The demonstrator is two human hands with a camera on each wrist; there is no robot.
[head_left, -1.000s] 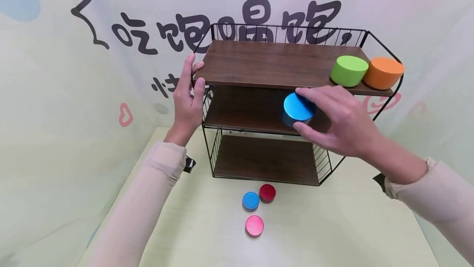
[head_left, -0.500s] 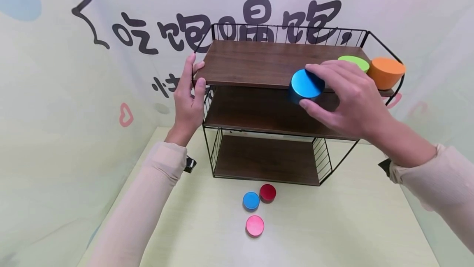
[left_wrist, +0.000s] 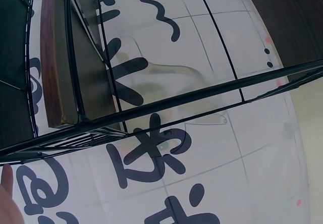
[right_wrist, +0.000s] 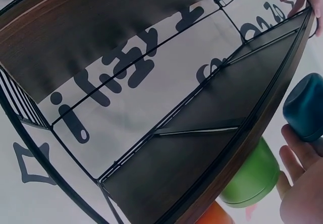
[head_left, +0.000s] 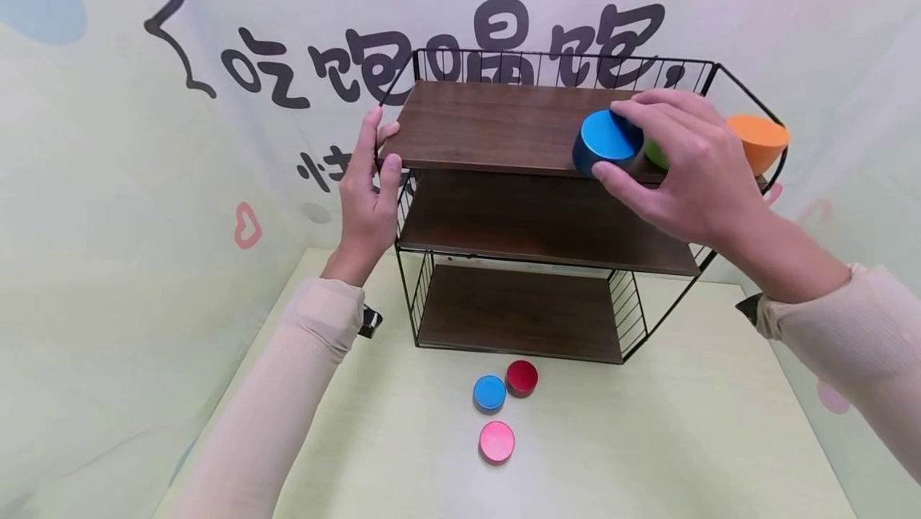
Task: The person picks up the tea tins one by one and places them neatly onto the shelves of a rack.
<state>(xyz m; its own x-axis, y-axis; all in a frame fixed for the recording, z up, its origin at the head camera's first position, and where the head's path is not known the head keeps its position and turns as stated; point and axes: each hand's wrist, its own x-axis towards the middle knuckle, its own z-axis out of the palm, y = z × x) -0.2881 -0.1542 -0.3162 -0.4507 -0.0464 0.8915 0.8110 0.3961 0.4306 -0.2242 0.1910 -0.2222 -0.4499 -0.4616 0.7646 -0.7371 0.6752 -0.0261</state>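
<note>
My right hand (head_left: 698, 163) pinches a blue cylinder (head_left: 606, 137) between thumb and fingers, close over the front edge of the top board (head_left: 489, 123) of a three-tier rack. Just right of it, partly hidden by the hand, a green cylinder (right_wrist: 255, 178) stands on that board. An orange cylinder (head_left: 759, 139) is at the board's right end. At the rack's left front corner, my left hand (head_left: 367, 191) grips the frame, its thumb at the board's front edge. In the left wrist view only a bit of that hand (left_wrist: 10, 204) shows at the lower left.
On the pale table (head_left: 647, 439) before the rack lie a small blue cylinder (head_left: 490, 393), a red one (head_left: 521, 377) and a pink one (head_left: 496, 441). The middle board (head_left: 525, 223) and bottom board (head_left: 518, 307) sit within black wire sides. A printed curtain hangs behind.
My right hand has lifted the blue cylinder from in front of the middle board up to the top board's front edge, moving a little right. My left hand keeps its grip.
</note>
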